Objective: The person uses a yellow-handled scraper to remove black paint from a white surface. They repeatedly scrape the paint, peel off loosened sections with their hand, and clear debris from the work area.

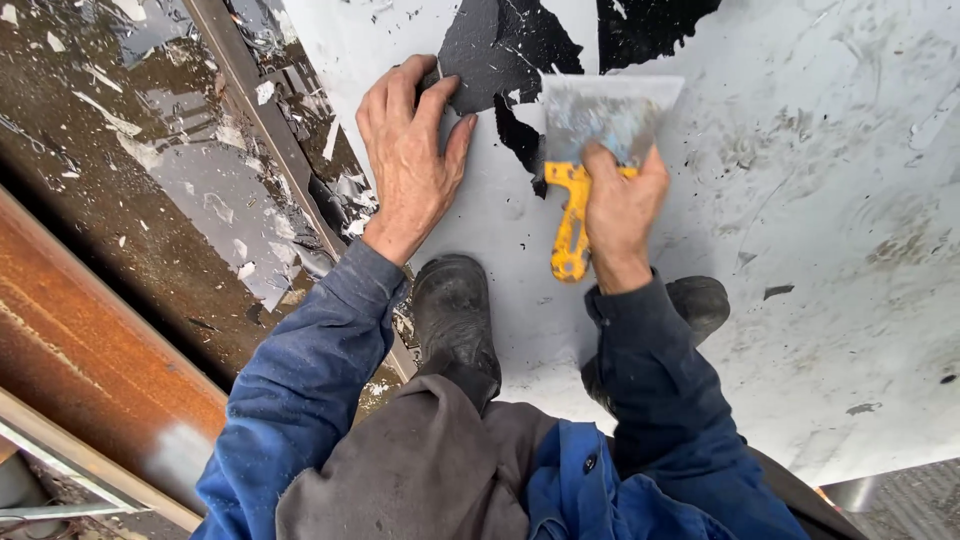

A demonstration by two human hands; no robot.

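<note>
My right hand (622, 215) kept a clenched grip on the yellow handle of a wide scraper (598, 150), fingers wrapped around its upper part, the free end of the handle pointing back toward my wrist. The scraper's broad metal blade lay flat against the white painted panel (800, 200), its edge just beside a patch where the white coat was gone and black showed through (500, 50). My left hand (408, 150) gripped nothing; it was pressed open on the panel, fingers spread, fingertips touching the rim of that black patch. Both sleeves were blue. My two dark boots (455, 315) stood on the panel below my hands. To the left, paint flakes (240, 230) littered the dark wet ground beside a rusty beam (80, 340).
</note>
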